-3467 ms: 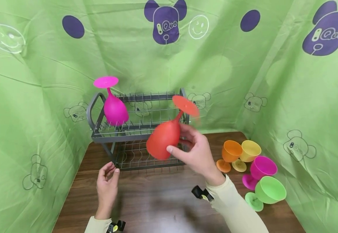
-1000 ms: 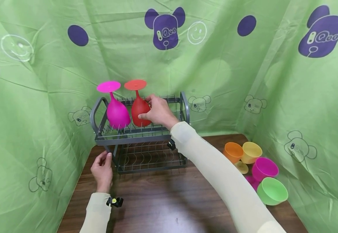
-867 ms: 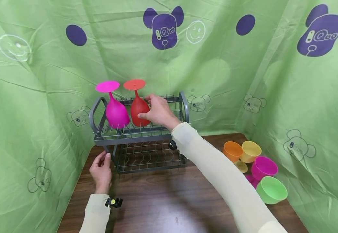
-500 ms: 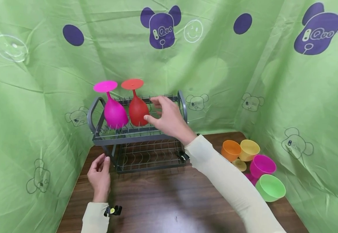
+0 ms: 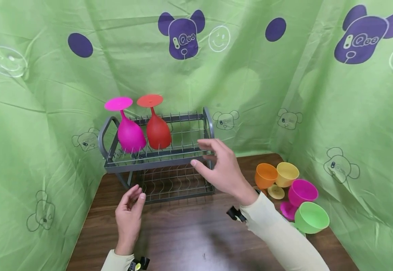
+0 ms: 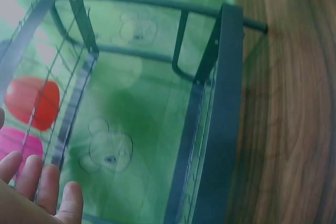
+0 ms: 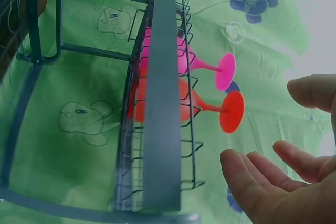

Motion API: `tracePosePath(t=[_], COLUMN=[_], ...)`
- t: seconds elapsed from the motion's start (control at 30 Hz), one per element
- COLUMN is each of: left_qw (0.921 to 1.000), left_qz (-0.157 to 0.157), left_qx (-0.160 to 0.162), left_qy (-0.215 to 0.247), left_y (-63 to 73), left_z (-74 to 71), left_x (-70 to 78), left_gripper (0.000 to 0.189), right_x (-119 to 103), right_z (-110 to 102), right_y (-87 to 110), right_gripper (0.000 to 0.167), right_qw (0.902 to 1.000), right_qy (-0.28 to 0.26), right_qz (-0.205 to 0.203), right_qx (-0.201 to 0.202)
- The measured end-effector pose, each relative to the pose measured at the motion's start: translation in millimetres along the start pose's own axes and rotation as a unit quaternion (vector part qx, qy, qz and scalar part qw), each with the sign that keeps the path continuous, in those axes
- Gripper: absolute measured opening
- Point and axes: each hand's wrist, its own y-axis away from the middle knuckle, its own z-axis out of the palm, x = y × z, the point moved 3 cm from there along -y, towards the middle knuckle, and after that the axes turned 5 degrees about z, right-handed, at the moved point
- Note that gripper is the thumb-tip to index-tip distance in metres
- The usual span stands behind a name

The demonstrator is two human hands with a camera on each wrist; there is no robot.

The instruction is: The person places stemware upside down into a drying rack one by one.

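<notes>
A magenta goblet (image 5: pixel 131 134) and a red goblet (image 5: pixel 158 131) stand upside down side by side on the upper tier of a grey two-tier dish rack (image 5: pixel 155 162), feet in the air. My right hand (image 5: pixel 224 169) hovers before the rack's right end, thumb and fingers spread apart with nothing between them. In the right wrist view the same hand (image 7: pixel 283 177) shows bare fingers, and both goblets sit behind the rack's front bar. My left hand (image 5: pixel 129 214) is near the rack's lower left front corner, fingers loosely bent and holding nothing.
On the wooden table's right side stand an orange goblet (image 5: pixel 266 175), a yellow goblet (image 5: pixel 287 175), another magenta goblet (image 5: pixel 302 193) and a light green goblet (image 5: pixel 311 218), all upright. A green patterned curtain (image 5: pixel 247 86) encloses the table at the back and sides.
My right hand carried the red goblet onto the rack's upper tier, let go of it beside the magenta one, and drew back to the right. My left hand shifted slightly at the rack's corner.
</notes>
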Motion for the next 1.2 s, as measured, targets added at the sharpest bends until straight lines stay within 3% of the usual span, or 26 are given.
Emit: tracePosePath(t=[0.37, 0.7, 0.87, 1.03, 1.2], left_qw=[0.9972, 0.9942, 0.9915, 0.9916, 0.9920], left_qz=[0.023, 0.035, 0.044, 0.037, 0.040], left_qx=[-0.068, -0.099, -0.120, -0.122, -0.119], left_qy=[-0.021, -0.020, -0.023, -0.021, -0.021], left_y=[34.1, 59.1, 68.3, 74.5, 80.8], left_z=[19.7, 30.5, 34.3, 35.6, 37.7], left_x=[7.3, 4.7, -1.3, -9.5, -15.1], left_gripper=[0.035, 0.033, 0.032, 0.031, 0.032], right_x=[52, 98, 109, 117, 133], right_z=[-14, -26, -37, -50, -63], right_y=[69.6, 122.2, 151.2, 177.2, 201.1], right_gripper=[0.055, 0.058, 0.059, 0.058, 0.059], right_qw=[0.9964, 0.9878, 0.9790, 0.9675, 0.9433], right_qy=[-0.007, -0.016, -0.020, -0.016, 0.004], right_qz=[0.003, 0.036, 0.068, 0.091, 0.144], right_qx=[0.085, 0.150, 0.191, 0.235, 0.299])
